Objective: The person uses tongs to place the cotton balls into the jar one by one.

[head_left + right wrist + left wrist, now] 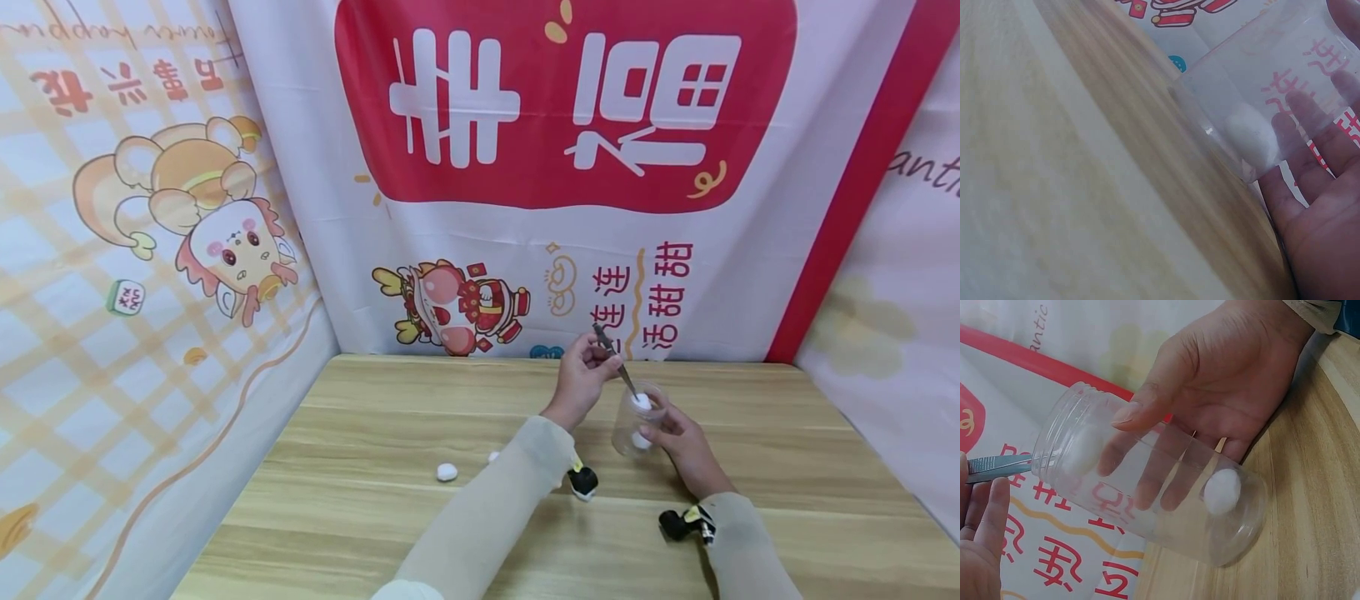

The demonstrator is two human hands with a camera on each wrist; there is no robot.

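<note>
My left hand [583, 379] pinches metal tweezers [1000, 465], whose tips reach into the mouth of a clear plastic jar [624, 435]. At those tips, just inside the mouth, is a white cotton ball [642, 402]. My right hand [688, 450] grips the jar around its side, thumb on the near wall and fingers behind it. The jar tilts with its mouth toward the tweezers. Another cotton ball [1222, 492] lies near its bottom, and the right wrist view shows it through the clear wall. Whether the tweezers still pinch the upper ball is unclear.
Left of my left forearm, a cotton ball [447, 472] lies on the wooden table [360, 425]; a second ball [492, 456] is partly hidden by the sleeve. Black wrist cameras sit at both cuffs. Printed cloth [465, 225] hangs along the table's back edge and both sides.
</note>
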